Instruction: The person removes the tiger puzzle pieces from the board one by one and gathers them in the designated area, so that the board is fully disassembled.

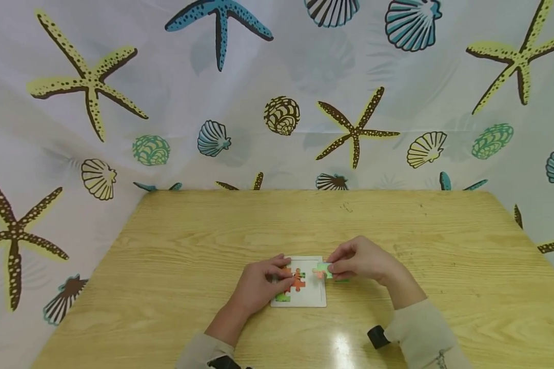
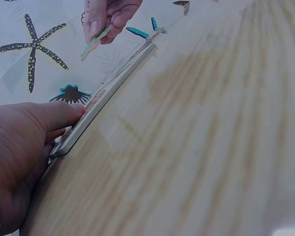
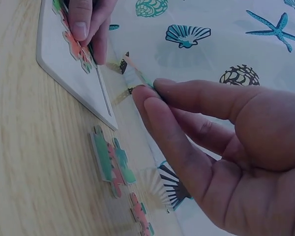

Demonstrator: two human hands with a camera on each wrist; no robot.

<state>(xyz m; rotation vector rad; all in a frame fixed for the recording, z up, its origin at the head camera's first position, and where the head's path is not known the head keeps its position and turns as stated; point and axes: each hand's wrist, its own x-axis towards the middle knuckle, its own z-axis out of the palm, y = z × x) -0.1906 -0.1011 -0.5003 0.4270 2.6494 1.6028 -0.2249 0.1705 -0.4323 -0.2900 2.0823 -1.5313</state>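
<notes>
A white puzzle tray [image 1: 311, 297] lies on the table with several joined red, orange and green pieces [image 1: 299, 282] in its left part. My left hand [image 1: 258, 284] holds the tray at its left side, with the thumb resting on the joined pieces. My right hand [image 1: 367, 261] pinches a green and pink puzzle piece [image 1: 323, 270] between thumb and fingertips. That piece is raised above the tray's right edge, also seen edge-on in the left wrist view. My right fingers cover part of it.
Loose puzzle pieces lie on the table to the right of the tray: a green and red piece [image 3: 105, 160], a teal-green piece [image 3: 123, 160] and a red piece [image 3: 141, 214]. The wooden table [image 1: 189, 246] meets a shell-patterned cloth [image 1: 258, 82] behind.
</notes>
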